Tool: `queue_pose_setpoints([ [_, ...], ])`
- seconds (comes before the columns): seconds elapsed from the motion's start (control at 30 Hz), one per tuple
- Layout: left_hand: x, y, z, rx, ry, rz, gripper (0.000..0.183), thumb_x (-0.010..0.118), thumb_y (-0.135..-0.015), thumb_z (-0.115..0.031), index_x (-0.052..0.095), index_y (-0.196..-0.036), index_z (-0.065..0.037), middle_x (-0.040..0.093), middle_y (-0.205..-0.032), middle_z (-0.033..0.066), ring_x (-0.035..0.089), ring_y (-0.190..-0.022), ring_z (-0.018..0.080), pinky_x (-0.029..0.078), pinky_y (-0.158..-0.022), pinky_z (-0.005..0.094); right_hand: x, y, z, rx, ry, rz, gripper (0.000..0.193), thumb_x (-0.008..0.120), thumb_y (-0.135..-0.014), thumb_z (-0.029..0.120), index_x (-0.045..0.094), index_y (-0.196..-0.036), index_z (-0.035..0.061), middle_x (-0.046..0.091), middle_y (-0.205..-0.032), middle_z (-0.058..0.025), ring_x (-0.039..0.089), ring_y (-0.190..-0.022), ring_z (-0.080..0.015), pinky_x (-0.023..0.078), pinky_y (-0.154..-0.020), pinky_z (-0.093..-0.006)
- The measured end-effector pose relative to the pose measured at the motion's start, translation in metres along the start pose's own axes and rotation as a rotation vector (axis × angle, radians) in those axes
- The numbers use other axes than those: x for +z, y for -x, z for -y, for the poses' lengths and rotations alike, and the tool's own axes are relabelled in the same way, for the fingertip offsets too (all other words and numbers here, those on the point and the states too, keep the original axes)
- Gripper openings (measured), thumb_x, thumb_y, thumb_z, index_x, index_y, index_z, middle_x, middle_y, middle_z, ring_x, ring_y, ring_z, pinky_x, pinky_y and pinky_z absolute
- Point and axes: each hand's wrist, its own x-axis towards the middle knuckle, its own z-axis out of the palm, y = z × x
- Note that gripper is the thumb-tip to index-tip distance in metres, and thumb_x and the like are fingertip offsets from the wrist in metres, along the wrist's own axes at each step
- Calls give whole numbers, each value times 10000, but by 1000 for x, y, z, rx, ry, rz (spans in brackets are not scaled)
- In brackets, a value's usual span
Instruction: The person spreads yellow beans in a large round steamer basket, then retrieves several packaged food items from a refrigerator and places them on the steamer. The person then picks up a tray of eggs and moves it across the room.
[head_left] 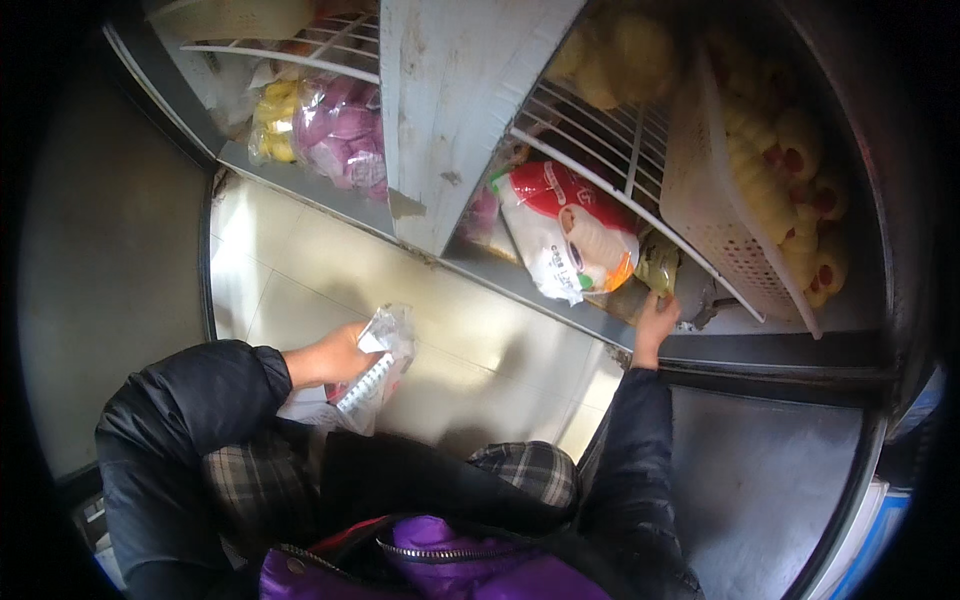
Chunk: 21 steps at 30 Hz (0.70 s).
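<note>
My left hand (pixel 332 358) is closed around a clear plastic bag (pixel 382 350), held above the floor in front of the open cabinet. A white and red printed part shows low on the bag; its contents cannot be made out. My right hand (pixel 656 322) reaches into the bottom right compartment, its fingers closed on the edge of a small olive-yellow packet (pixel 658 262). Left of that packet lies a large white and red printed bag (pixel 568 230), below the wire shelf. Part of the packet is hidden under the shelf edge.
A white wire shelf (pixel 640 150) bears a perforated plastic basket (pixel 740 240) with pale yellow bagged food (pixel 775 150). A grey post (pixel 455 110) divides the cabinet. Purple (pixel 340 125) and yellow packs (pixel 275 120) lie at left. Open doors stand left (pixel 110 260) and right (pixel 760 480).
</note>
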Motion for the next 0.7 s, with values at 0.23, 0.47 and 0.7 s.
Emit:
queue_pose_setpoints([
  [0.23, 1, 9, 7, 4, 132, -87, 259, 552, -915, -95, 583, -1171, -65, 652, -971, 15, 576, -858, 90, 485, -774, 265, 68, -80, -15, 302, 401, 396, 528, 637, -797, 389, 589, -1000, -96, 617, -1011, -307, 603, -1007, -391, 466, -842, -444],
  [0.47, -2, 10, 1, 55, 66, -10, 255, 551, -917, -110, 587, -1166, -68, 656, -981, 37, 583, -872, 101, 483, -786, 267, 28, -6, 12, 546, -702, 188, 324, 541, -933, 253, 605, -1057, -40, 659, -987, -132, 629, -865, -236, 475, -772, -337],
  [0.7, -3, -4, -18, -139, -23, 79, 277, 546, -930, -198, 586, -1172, -70, 646, -967, 51, 589, -877, 128, 477, -778, 288, -60, 91, 14, 1020, -1281, 293, 429, 496, -960, 292, 445, -1308, 47, 522, -1286, -91, 503, -1185, -254, 421, -989, -428],
])
